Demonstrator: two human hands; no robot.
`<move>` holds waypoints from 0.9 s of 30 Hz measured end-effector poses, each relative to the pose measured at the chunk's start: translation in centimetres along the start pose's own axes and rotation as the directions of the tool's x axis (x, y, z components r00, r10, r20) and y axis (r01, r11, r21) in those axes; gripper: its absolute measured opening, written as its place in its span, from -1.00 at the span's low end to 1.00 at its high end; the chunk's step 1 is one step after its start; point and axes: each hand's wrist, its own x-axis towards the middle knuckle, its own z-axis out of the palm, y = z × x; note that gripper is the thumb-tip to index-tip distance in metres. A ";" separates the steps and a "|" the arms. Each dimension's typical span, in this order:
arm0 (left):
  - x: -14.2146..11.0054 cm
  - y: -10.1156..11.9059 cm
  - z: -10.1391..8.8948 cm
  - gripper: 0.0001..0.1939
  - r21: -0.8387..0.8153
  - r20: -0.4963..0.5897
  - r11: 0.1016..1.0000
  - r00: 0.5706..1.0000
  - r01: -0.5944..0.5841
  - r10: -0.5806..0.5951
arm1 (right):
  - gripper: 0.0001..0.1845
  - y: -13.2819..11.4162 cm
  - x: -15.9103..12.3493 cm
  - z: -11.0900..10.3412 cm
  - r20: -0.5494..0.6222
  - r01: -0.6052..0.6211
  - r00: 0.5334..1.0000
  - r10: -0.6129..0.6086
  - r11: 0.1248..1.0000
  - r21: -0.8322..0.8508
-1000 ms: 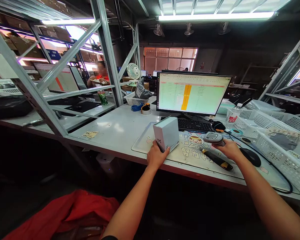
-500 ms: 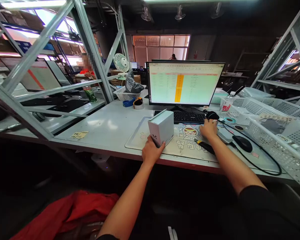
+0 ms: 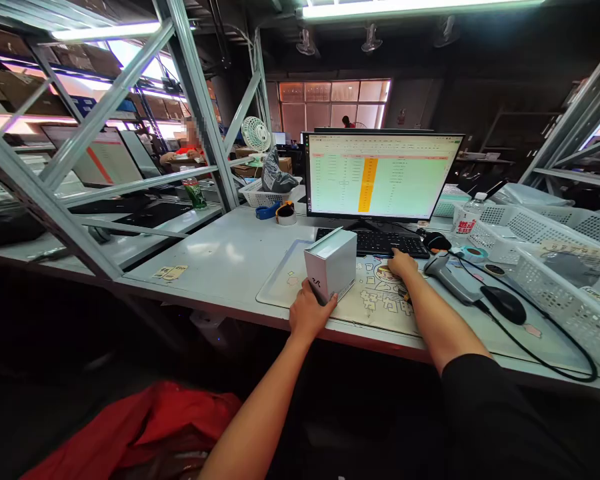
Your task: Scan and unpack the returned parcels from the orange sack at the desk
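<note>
A pale white box stands on the desk mat, its lid edge slightly raised. My left hand grips its near lower end, thumb on the right and fingers on the left. My right hand is at the front edge of the black keyboard, a finger reaching onto the keys and nothing held. Behind the keyboard, the monitor displays a spreadsheet with an orange column. Beside my right forearm lies a grey barcode scanner. A yellow-and-black cutter is mostly hidden behind that forearm.
Right of the scanner are a black mouse, cables, a tape roll, a bottle and white baskets. A blue tape dispenser and a basket stand at the back left. Metal frame posts flank the desk.
My right hand has moved left from the scanner to the keyboard, leaving the scanner on the mat. My left hand keeps its grip on the box. The camera view has shifted slightly.
</note>
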 end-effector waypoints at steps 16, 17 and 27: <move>0.1 -1.4 -0.1 -0.26 -0.065 -0.018 0.997 0.999 -0.038 0.037 | -0.23 -9.1 -11.4 -1.9 0.275 0.302 0.683 -0.677 0.604 0.737; 0.2 -1.5 -0.1 -0.29 -0.050 -0.003 0.997 0.998 -0.058 0.058 | -0.22 -8.7 -12.0 -2.5 0.282 0.295 0.647 -0.709 0.574 0.764; 0.3 -1.6 0.2 -0.45 -0.052 -0.022 0.978 0.979 -0.203 0.202 | -0.28 9.0 -23.0 -11.2 -0.088 0.369 0.922 -0.378 0.783 0.501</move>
